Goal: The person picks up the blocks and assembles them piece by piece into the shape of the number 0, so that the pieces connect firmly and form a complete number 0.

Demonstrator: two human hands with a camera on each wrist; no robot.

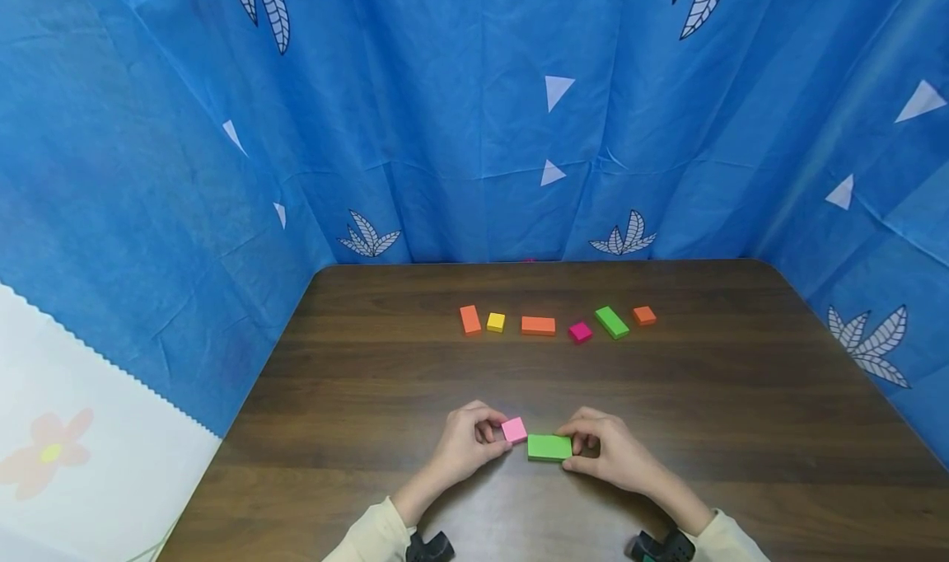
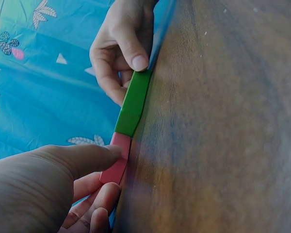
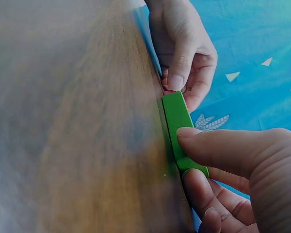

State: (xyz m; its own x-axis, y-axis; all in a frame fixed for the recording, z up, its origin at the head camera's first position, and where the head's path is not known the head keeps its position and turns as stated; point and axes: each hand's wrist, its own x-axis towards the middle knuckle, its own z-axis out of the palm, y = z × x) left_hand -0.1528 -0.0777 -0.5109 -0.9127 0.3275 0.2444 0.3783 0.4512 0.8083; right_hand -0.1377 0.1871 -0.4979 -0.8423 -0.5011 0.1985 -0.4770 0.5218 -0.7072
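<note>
Near the front of the table, my left hand (image 1: 469,444) pinches a pink block (image 1: 514,430) between thumb and fingers. Just right of it, a longer green block (image 1: 549,447) is pinched at its right end by my right hand (image 1: 610,451). In the head view a narrow gap shows between the two blocks, and the pink one is turned slightly. The left wrist view shows the pink block (image 2: 117,158) nearly in line with the green block (image 2: 133,104). In the right wrist view the green block (image 3: 177,121) hides most of the pink one.
Farther back on the brown table (image 1: 371,397) lies a loose row: an orange block (image 1: 470,320), a yellow block (image 1: 495,322), a long orange block (image 1: 538,325), a magenta block (image 1: 581,332), a second green block (image 1: 611,322) and a small orange block (image 1: 644,316). A blue curtain (image 1: 460,117) hangs behind.
</note>
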